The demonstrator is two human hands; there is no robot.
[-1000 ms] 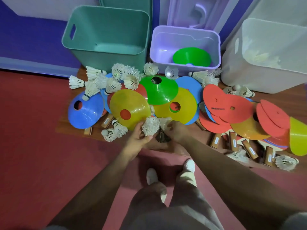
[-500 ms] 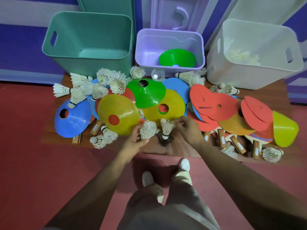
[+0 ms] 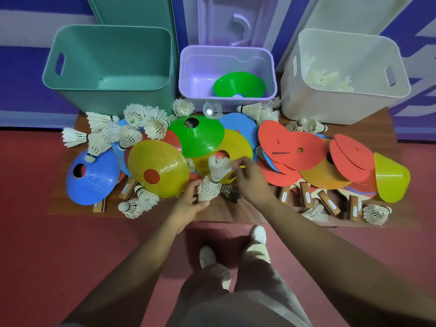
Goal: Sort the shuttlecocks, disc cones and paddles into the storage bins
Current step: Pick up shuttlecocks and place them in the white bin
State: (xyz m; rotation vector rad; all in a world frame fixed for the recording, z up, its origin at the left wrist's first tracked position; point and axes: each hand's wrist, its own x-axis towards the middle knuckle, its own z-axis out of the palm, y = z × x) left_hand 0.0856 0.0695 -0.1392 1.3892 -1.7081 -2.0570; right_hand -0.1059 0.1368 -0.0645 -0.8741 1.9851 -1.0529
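Three bins along the back. Teal bin (image 3: 77, 67) on the left shows nothing inside. Lilac bin (image 3: 203, 67) in the middle has a green cone (image 3: 238, 84) in it. White bin (image 3: 306, 109) on the right already holds some shuttlecocks (image 3: 328, 79).

Low wooden board (image 3: 236, 211) in front of them, heaped. Cones in the middle, a yellow cone (image 3: 158, 168) nearest me. Red paddles (image 3: 290, 147) overlap to the right, handles pointing my way. Loose white shuttlecocks are scattered mostly at the back left and along the near edge.

Step in hand, as I read it: gathering shuttlecocks, two at once, for the white bin. Next move calls for carrying both up and right over the paddles, clear of the rim, then letting go.

My left hand (image 3: 188, 204) is curled around a ragged white shuttlecock (image 3: 207, 192) at the near edge of the yellow cone. My right hand (image 3: 250, 178) pinches the feathers of a second shuttlecock (image 3: 219, 168) between thumb and fingertips, other fingers loosely bent. Its nose meets the top of the first; nested or only touching, cannot tell. A dark shuttlecock (image 3: 230, 193) lies under my right hand, not held.
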